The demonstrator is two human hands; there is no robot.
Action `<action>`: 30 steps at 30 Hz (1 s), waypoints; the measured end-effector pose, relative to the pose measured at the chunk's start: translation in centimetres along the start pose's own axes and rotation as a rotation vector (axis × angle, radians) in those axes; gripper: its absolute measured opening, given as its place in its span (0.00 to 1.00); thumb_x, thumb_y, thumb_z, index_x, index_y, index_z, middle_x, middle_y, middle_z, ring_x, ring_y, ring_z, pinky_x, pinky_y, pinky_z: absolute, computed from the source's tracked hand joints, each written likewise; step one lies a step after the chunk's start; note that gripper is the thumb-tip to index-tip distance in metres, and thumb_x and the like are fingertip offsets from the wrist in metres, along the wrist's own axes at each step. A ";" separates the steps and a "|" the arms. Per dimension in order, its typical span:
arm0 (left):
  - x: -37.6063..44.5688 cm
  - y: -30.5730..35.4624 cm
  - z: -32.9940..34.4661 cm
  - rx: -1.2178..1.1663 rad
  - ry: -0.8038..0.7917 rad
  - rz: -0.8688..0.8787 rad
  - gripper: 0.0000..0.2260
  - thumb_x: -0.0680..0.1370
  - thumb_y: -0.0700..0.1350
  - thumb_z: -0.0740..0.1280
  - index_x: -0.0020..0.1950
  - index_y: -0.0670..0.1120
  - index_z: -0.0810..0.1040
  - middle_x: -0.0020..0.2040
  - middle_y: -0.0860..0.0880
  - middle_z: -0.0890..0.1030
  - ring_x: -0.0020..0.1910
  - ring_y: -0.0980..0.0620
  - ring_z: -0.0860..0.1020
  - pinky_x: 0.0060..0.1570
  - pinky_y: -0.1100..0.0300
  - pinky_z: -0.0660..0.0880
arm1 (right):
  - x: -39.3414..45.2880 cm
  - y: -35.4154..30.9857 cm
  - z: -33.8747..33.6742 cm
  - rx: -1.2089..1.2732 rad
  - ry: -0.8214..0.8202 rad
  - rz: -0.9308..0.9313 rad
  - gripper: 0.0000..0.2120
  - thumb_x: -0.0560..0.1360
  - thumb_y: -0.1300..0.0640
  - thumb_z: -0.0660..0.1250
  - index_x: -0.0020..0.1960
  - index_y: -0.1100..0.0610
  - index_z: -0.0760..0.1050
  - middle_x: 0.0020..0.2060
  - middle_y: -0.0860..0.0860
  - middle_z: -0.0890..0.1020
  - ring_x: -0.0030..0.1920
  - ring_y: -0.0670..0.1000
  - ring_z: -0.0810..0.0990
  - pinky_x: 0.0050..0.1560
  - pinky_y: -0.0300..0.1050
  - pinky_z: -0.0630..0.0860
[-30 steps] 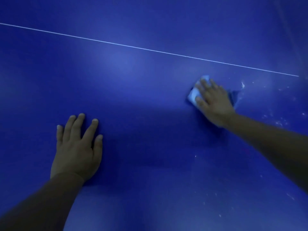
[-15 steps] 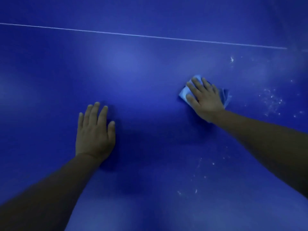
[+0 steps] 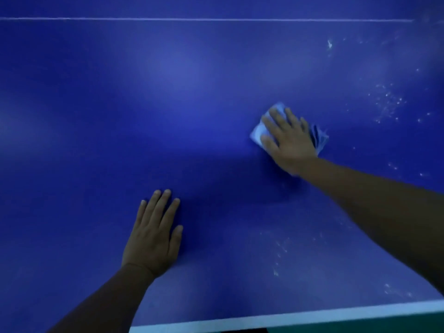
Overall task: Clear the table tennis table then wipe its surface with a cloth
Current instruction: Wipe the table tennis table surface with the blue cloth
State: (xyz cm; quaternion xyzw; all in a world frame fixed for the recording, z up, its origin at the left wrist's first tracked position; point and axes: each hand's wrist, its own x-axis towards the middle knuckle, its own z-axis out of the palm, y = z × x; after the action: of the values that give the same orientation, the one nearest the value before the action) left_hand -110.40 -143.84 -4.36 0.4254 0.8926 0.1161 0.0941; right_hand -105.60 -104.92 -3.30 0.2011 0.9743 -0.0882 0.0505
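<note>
**Inspector:** Status, left to right?

**Operator:** My left hand (image 3: 153,239) lies flat, fingers together, braced on the table (image 3: 96,116), nearer its front edge than a second ago. My right hand (image 3: 289,140) presses the cloth (image 3: 258,133) flat, fingers spread; it has swept leftward. White specks (image 3: 386,102) remain beside it, so wiping is unfinished.

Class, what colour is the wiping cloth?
Light blue cloth, under the right hand; head view.
</note>
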 end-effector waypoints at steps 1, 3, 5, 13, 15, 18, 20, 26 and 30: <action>0.0 -0.1 0.1 0.000 0.004 -0.001 0.28 0.84 0.56 0.47 0.75 0.40 0.67 0.78 0.42 0.62 0.79 0.43 0.56 0.77 0.44 0.50 | 0.9 -0.4 0.1 0.018 0.007 0.061 0.27 0.84 0.40 0.47 0.81 0.45 0.53 0.81 0.46 0.51 0.80 0.54 0.45 0.77 0.59 0.43; 0.0 -0.1 0.1 -0.018 0.013 -0.009 0.27 0.83 0.55 0.50 0.75 0.40 0.68 0.78 0.42 0.62 0.79 0.43 0.56 0.77 0.44 0.50 | -0.1 -2.7 1.2 -0.010 0.036 0.041 0.26 0.83 0.41 0.48 0.80 0.46 0.55 0.80 0.48 0.53 0.80 0.57 0.48 0.76 0.63 0.48; 0.1 0.1 -0.1 -0.026 0.014 -0.006 0.26 0.81 0.52 0.53 0.75 0.40 0.68 0.78 0.42 0.62 0.79 0.42 0.57 0.77 0.43 0.50 | -4.9 -5.8 2.7 -0.038 0.056 -0.166 0.27 0.82 0.41 0.51 0.78 0.48 0.62 0.79 0.51 0.60 0.79 0.61 0.54 0.74 0.67 0.53; -0.1 0.1 -0.4 -0.028 -0.014 -0.009 0.27 0.80 0.52 0.52 0.74 0.39 0.69 0.78 0.40 0.63 0.79 0.43 0.55 0.77 0.45 0.47 | -9.3 -2.4 1.4 -0.116 -0.071 -0.432 0.27 0.80 0.41 0.54 0.75 0.50 0.68 0.76 0.53 0.65 0.77 0.63 0.60 0.73 0.67 0.55; -0.1 0.1 -0.5 -0.035 -0.027 -0.016 0.28 0.80 0.53 0.51 0.75 0.39 0.68 0.78 0.41 0.62 0.79 0.43 0.54 0.77 0.45 0.46 | -6.1 -2.1 0.8 -0.033 -0.023 -0.036 0.27 0.81 0.40 0.50 0.79 0.46 0.59 0.80 0.48 0.56 0.80 0.57 0.51 0.76 0.61 0.47; -0.3 0.0 -0.4 -0.051 -0.031 -0.013 0.28 0.80 0.54 0.50 0.75 0.40 0.67 0.79 0.41 0.62 0.79 0.43 0.54 0.77 0.44 0.47 | -5.8 -4.9 2.0 0.040 0.045 0.230 0.27 0.83 0.38 0.47 0.80 0.44 0.54 0.80 0.45 0.52 0.80 0.54 0.46 0.77 0.61 0.46; -0.3 -0.2 -0.3 -0.058 -0.024 0.005 0.28 0.80 0.53 0.50 0.75 0.40 0.68 0.78 0.40 0.62 0.79 0.42 0.54 0.77 0.42 0.48 | -9.4 -7.3 3.4 0.012 0.061 0.173 0.28 0.82 0.37 0.46 0.80 0.45 0.57 0.80 0.46 0.54 0.80 0.55 0.49 0.76 0.61 0.47; -0.4 -0.1 -0.4 -0.034 -0.068 -0.007 0.30 0.81 0.56 0.45 0.79 0.42 0.61 0.81 0.43 0.54 0.81 0.46 0.46 0.78 0.47 0.40 | -21.6 -8.7 5.1 0.052 0.022 0.129 0.28 0.82 0.36 0.45 0.80 0.44 0.55 0.80 0.44 0.54 0.80 0.54 0.50 0.76 0.61 0.49; -0.4 -0.3 -0.8 -0.111 -0.077 -0.015 0.30 0.80 0.56 0.47 0.79 0.43 0.60 0.81 0.46 0.52 0.80 0.49 0.44 0.78 0.50 0.38 | -14.3 -12.7 4.9 0.146 0.095 0.699 0.29 0.81 0.37 0.49 0.80 0.45 0.55 0.81 0.46 0.51 0.80 0.57 0.47 0.75 0.64 0.44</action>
State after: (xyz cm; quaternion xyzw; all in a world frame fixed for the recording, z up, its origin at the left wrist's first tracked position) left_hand -110.58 -144.36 -3.67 0.4171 0.8836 0.1481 0.1528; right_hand -97.32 -122.83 -4.28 0.5290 0.8391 -0.1255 0.0179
